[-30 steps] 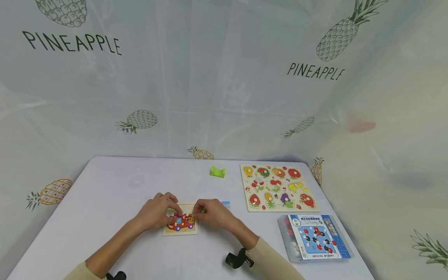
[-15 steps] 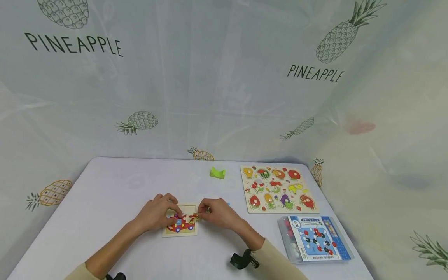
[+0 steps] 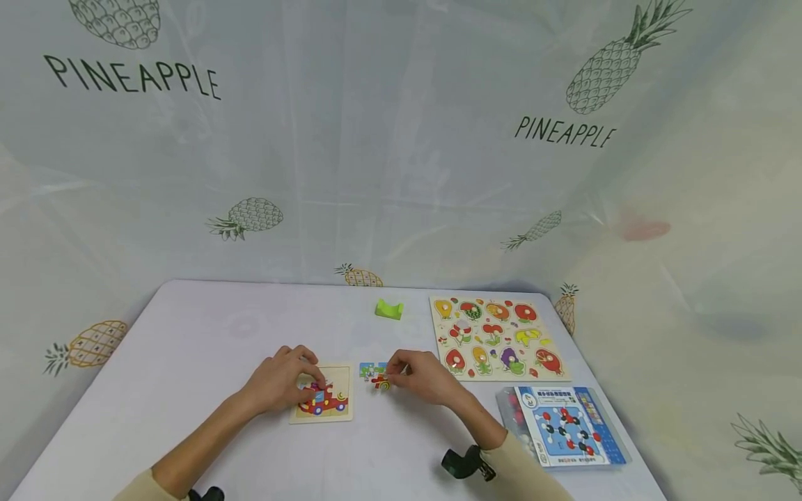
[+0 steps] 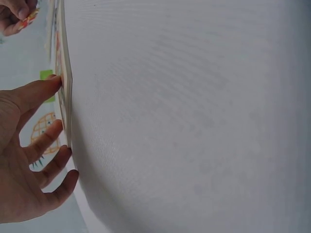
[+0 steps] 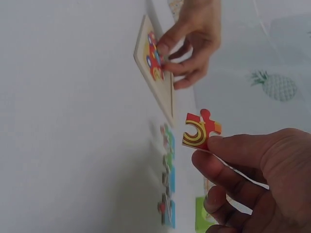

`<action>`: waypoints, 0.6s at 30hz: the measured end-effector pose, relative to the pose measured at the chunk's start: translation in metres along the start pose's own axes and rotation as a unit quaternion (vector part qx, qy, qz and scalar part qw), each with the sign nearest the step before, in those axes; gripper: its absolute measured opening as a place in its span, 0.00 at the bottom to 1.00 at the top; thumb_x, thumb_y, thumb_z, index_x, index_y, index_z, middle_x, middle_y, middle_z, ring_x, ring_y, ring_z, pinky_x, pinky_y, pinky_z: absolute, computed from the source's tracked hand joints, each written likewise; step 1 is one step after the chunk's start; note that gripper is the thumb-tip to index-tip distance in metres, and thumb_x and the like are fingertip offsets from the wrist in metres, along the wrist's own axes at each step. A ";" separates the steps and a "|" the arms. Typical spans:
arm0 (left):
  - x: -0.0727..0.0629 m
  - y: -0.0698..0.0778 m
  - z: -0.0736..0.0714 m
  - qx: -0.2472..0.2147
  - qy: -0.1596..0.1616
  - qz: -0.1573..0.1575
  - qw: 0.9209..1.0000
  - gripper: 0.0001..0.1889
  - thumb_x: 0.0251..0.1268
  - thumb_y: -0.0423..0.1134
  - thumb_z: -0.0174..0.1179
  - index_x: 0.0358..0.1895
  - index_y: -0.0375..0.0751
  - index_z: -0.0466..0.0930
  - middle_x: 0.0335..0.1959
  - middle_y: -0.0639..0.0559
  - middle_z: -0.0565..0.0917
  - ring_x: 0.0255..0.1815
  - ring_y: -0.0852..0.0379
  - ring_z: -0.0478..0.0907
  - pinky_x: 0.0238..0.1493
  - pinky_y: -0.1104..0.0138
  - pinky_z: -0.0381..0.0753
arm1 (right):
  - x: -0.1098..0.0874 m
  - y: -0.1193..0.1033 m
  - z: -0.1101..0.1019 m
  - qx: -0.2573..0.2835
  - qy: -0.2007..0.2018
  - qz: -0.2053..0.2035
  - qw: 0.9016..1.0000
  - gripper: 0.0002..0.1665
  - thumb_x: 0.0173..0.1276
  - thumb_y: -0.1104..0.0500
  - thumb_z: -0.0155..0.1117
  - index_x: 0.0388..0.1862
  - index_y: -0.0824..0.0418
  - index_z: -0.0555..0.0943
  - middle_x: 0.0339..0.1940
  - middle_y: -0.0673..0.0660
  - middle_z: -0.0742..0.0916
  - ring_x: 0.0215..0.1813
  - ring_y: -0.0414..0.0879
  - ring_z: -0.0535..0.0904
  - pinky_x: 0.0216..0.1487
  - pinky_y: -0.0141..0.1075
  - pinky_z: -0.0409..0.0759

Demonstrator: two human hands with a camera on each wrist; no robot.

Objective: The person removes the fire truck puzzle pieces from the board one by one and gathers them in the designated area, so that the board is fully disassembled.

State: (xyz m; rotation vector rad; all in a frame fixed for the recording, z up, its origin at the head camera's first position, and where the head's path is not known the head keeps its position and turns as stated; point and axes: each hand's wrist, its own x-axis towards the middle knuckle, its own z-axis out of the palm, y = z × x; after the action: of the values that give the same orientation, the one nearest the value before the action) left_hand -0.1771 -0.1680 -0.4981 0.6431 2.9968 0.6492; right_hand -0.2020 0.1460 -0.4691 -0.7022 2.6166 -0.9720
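In the head view a wooden puzzle board [image 3: 341, 412] with a red car picture lies left of the table's middle. My left hand [image 3: 285, 379] rests on it, thumb and fingertips touching the car pieces; in the left wrist view its fingers are spread at the board's edge. My right hand [image 3: 426, 377], to the right of the board, pinches a red puzzle piece [image 5: 204, 128] with yellow curved bands between thumb and forefinger, held above the table. Several blue-and-green puzzle pieces [image 3: 370, 369] lie below and beside it, partly hidden by the hand in the head view.
A fruit puzzle board [image 3: 495, 334] lies at the back right. In front of it sits a clear plastic box [image 3: 564, 426] with a molecule picture. A small green curved object [image 3: 389, 309] stands near the back edge. A pineapple-print curtain [image 3: 388, 139] surrounds the table.
My right hand has lifted the red piece from the board's right side and moved it rightward, over beside the blue-and-green pieces. A bare patch shows on the board there. The left hand stays put.
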 end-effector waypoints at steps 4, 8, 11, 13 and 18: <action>0.002 -0.001 0.000 0.001 -0.003 -0.001 1.000 0.09 0.51 0.44 0.76 0.32 0.68 0.89 0.52 0.55 0.80 0.53 0.45 0.74 0.41 0.48 0.75 | -0.004 0.011 -0.010 -0.011 0.001 0.011 1.000 0.03 0.71 0.51 0.67 0.39 0.47 0.84 0.33 0.40 0.84 0.35 0.40 0.78 0.34 0.32 0.76; 0.002 -0.001 -0.001 -0.001 -0.006 -0.003 1.000 0.08 0.51 0.45 0.76 0.33 0.68 0.89 0.52 0.55 0.80 0.53 0.45 0.73 0.42 0.47 0.75 | -0.008 0.021 -0.016 -0.007 -0.009 0.019 1.000 0.04 0.72 0.53 0.66 0.40 0.52 0.84 0.33 0.42 0.84 0.36 0.40 0.77 0.36 0.33 0.76; 0.003 -0.001 0.000 -0.001 -0.007 -0.006 1.000 0.08 0.51 0.46 0.76 0.33 0.67 0.89 0.51 0.55 0.80 0.53 0.45 0.73 0.43 0.47 0.75 | -0.008 0.027 -0.018 0.003 -0.019 0.028 0.999 0.05 0.70 0.56 0.68 0.39 0.56 0.84 0.32 0.45 0.84 0.36 0.41 0.76 0.36 0.33 0.75; 0.003 -0.001 0.000 0.000 -0.007 -0.006 1.000 0.08 0.51 0.46 0.76 0.33 0.67 0.89 0.51 0.55 0.80 0.53 0.45 0.73 0.43 0.47 0.75 | -0.008 0.031 -0.017 0.007 -0.026 0.037 0.999 0.04 0.70 0.57 0.68 0.38 0.56 0.84 0.31 0.45 0.84 0.35 0.42 0.76 0.36 0.33 0.73; 0.002 0.000 0.000 0.002 -0.005 -0.003 1.000 0.09 0.51 0.45 0.76 0.33 0.67 0.89 0.52 0.54 0.81 0.53 0.44 0.74 0.41 0.47 0.76 | -0.009 0.037 -0.014 0.013 -0.031 0.049 0.998 0.03 0.68 0.57 0.70 0.37 0.55 0.85 0.29 0.46 0.84 0.33 0.42 0.75 0.36 0.34 0.72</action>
State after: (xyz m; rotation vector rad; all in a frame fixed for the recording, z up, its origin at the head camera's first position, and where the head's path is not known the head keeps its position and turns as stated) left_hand -0.1787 -0.1678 -0.4977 0.6366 2.9902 0.6365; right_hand -0.2129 0.1821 -0.4829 -0.5818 2.5534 -0.9396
